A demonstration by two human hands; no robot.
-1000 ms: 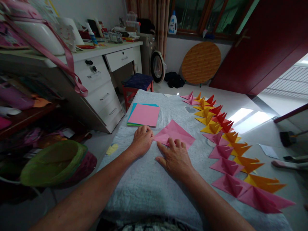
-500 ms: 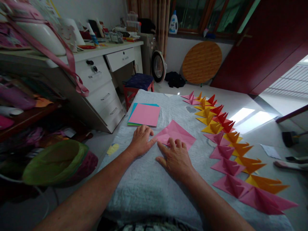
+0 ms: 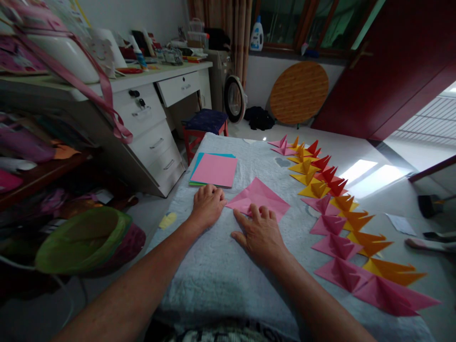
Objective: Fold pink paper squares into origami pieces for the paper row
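Note:
A pink sheet of origami paper (image 3: 261, 194) lies turned like a diamond on the cloth, with crease lines across it. At its left corner my left hand (image 3: 209, 205) is closed, fingers curled and the thumb side on the tip of the paper. My right hand (image 3: 261, 230) rests with spread fingers on the sheet's near edge, covering part of it. Behind my left hand sits a stack of square coloured paper (image 3: 215, 170), pink on top with blue and green edges showing.
Rows of folded paper cranes (image 3: 337, 246) in pink, yellow, orange and red line the right side of the cloth-covered table (image 3: 213, 280). To the left are a bin with a green liner (image 3: 81, 242) and a white desk (image 3: 142, 114). A stool (image 3: 204, 121) stands beyond.
My left thumb stretched out onto the paper's left corner half a second ago, then drew back as the fingers curled. My right hand and the sheet have stayed in place.

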